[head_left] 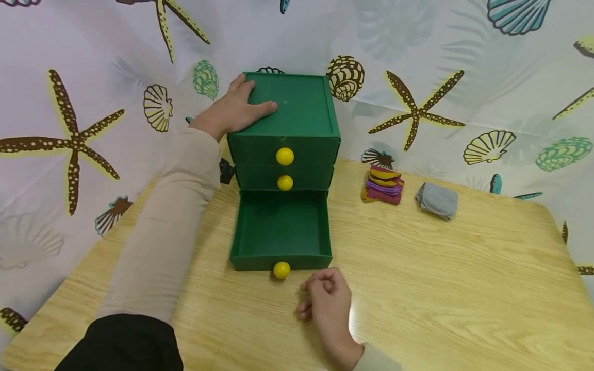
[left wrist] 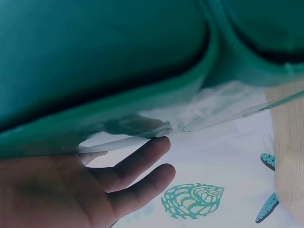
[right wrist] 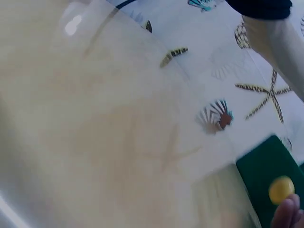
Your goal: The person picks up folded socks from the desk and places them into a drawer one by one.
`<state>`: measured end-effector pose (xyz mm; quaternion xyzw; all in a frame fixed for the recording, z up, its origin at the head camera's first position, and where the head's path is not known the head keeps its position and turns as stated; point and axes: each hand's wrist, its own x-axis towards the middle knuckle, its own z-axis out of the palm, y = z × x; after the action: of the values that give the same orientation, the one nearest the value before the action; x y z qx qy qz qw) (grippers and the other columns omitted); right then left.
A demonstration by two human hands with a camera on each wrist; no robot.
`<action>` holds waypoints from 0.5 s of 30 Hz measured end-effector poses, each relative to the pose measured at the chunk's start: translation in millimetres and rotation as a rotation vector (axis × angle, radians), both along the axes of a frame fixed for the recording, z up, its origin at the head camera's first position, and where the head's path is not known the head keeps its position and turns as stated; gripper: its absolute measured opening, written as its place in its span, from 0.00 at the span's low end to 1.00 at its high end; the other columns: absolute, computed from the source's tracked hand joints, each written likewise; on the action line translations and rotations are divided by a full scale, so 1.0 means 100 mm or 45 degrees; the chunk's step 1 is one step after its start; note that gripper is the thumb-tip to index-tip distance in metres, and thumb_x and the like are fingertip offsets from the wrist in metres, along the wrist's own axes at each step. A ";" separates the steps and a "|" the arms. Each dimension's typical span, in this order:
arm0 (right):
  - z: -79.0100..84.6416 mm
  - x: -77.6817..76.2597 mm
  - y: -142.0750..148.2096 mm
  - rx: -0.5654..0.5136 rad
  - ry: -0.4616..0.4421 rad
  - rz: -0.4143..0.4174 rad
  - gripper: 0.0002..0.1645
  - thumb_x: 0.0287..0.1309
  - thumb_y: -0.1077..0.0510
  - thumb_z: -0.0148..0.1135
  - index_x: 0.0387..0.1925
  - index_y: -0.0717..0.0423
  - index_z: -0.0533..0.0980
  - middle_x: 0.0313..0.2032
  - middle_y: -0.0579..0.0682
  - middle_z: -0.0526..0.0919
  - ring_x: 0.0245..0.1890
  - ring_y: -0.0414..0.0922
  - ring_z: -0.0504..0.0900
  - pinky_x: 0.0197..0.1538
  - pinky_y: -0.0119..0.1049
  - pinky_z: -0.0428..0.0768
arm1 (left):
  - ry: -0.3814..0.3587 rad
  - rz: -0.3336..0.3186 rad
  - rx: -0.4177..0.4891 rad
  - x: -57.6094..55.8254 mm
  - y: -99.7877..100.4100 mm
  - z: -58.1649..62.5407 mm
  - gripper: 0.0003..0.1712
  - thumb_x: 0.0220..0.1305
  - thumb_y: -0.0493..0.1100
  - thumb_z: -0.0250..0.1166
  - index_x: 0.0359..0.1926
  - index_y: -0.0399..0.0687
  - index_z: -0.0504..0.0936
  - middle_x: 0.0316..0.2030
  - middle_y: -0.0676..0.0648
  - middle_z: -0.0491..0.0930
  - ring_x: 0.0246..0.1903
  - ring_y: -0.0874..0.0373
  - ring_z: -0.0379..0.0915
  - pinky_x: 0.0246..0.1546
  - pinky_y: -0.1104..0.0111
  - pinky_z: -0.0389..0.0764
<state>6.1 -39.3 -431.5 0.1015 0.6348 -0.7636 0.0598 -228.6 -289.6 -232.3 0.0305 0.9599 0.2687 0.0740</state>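
A green three-drawer cabinet (head_left: 306,111) with yellow round knobs stands on the table. Its bottom drawer (head_left: 252,263) is pulled out, and nothing lies inside. The upper two drawers are closed. My left hand (head_left: 236,108) rests on the cabinet's top at the left edge, thumb and fingers spread; the left wrist view shows its fingers (left wrist: 147,192) beside the green cabinet wall. My right hand (head_left: 330,309) hovers just right of and in front of the bottom drawer's knob (head_left: 281,270), fingers loosely bent, holding nothing. Part of that hand's fingers (right wrist: 284,214) appears close to a knob in the right wrist view.
To the cabinet's right lie a folded maroon, purple and mustard cloth (head_left: 384,185) and a folded grey cloth (head_left: 438,200). A small black object (head_left: 226,171) sits left of the cabinet. Behind the wooden table (head_left: 441,288) hangs a curtain (head_left: 297,36) printed with shells and starfish.
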 end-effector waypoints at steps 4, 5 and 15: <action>0.00 -0.27 0.41 0.022 0.066 -0.237 0.04 0.62 0.71 0.51 0.34 0.61 0.71 0.19 0.54 0.78 0.10 0.42 0.75 0.13 0.32 0.74 | 0.005 -0.008 -0.013 0.00 0.01 0.02 0.55 0.73 0.70 0.45 0.80 0.43 0.30 0.78 0.43 0.17 0.77 0.41 0.25 0.74 0.47 0.43; 0.01 -0.39 0.52 0.025 0.092 -0.268 0.04 0.62 0.70 0.52 0.34 0.60 0.71 0.19 0.54 0.77 0.11 0.42 0.75 0.14 0.32 0.74 | 0.004 -0.006 -0.017 0.00 0.00 0.02 0.55 0.73 0.70 0.45 0.80 0.43 0.30 0.78 0.43 0.17 0.77 0.41 0.25 0.74 0.46 0.43; 0.34 -2.00 1.49 0.705 0.309 -0.201 0.21 0.76 0.48 0.46 0.48 0.62 0.74 0.40 0.63 0.79 0.30 0.54 0.83 0.32 0.42 0.85 | -0.002 -0.004 0.006 0.00 -0.03 0.00 0.55 0.73 0.70 0.46 0.81 0.44 0.31 0.78 0.44 0.17 0.77 0.41 0.24 0.73 0.44 0.43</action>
<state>-194.4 109.7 -397.5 0.0710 0.8114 -0.5704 -0.1056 -228.5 -293.0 -232.2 0.0318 0.9592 0.2708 0.0751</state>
